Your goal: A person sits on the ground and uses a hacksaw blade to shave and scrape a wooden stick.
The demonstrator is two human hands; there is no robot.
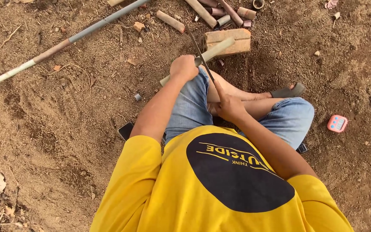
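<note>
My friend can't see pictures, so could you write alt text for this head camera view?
Seen from above, a person sitting on sandy ground steadies a pale pipe on a brick with the left hand, while the right hand holds a thin saw blade across it. Cut pipe pieces lie beyond.

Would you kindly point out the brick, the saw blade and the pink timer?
Brick point(237, 38), head view, on its bare top face.
Saw blade point(200, 53), head view, mid-blade.
Pink timer point(337, 123), head view, on its front.
</note>
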